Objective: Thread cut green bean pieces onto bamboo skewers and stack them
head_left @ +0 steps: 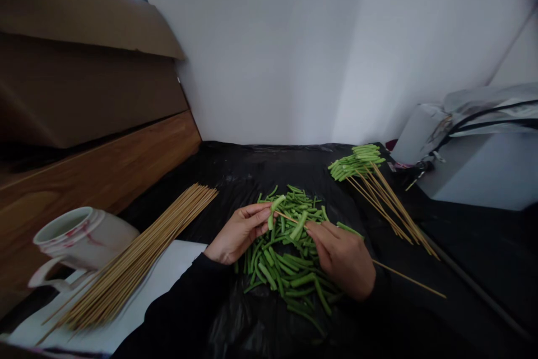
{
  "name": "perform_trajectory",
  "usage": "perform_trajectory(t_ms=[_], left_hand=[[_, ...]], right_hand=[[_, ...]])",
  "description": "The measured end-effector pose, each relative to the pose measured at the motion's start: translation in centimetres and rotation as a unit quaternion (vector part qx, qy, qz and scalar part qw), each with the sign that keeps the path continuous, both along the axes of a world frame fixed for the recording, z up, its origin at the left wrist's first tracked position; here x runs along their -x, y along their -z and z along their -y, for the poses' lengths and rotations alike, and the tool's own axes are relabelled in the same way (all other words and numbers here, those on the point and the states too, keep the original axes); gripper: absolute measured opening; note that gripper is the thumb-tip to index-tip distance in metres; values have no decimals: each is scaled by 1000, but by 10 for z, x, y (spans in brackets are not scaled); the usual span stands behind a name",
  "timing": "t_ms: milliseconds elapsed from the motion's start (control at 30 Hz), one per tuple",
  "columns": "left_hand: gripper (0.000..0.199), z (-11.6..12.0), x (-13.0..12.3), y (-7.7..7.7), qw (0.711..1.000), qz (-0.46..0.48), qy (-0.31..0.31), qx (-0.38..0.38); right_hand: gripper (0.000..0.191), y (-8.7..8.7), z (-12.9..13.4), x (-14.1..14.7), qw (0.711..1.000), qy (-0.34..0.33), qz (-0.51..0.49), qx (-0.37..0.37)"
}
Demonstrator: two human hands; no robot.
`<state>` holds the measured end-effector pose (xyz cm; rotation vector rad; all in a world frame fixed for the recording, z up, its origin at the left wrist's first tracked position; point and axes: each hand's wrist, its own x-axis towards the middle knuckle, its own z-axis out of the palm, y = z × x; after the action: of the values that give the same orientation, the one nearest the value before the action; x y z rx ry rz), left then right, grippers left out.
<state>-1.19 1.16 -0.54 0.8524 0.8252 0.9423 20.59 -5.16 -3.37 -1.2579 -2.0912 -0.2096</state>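
My left hand [244,231] pinches a cut green bean piece [276,205] at the tip of a wooden skewer. The fingers of my right hand [342,255] are closed round that skewer [409,279], whose far end sticks out to the right behind the hand. Another bean piece [298,226] sits on the skewer between my hands. Below and behind both hands lies a loose pile of cut green beans [300,280]. At the back right, finished-looking rows of beans on skewers [357,162] are stacked, their bare sticks pointing toward the front right.
A bundle of bare skewers [143,261] lies on white paper [168,278] at the left, against a tipped mug [90,236]. Black plastic [252,166] covers the table. A cardboard box [92,90] stands back left; a white box [483,168] with black cords is at the right.
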Motion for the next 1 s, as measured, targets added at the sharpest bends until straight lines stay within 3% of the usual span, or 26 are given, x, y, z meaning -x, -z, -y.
perform_trajectory(t_ms=[667,1000], left_hand=[[24,3,-7,7,1000,26,10,6],[21,15,-22,10,999,-18,48,-16]], right_hand=[[25,1,2,6,1000,-2,-22,22],[26,-1,6,13,1000,-5,-14,-10]])
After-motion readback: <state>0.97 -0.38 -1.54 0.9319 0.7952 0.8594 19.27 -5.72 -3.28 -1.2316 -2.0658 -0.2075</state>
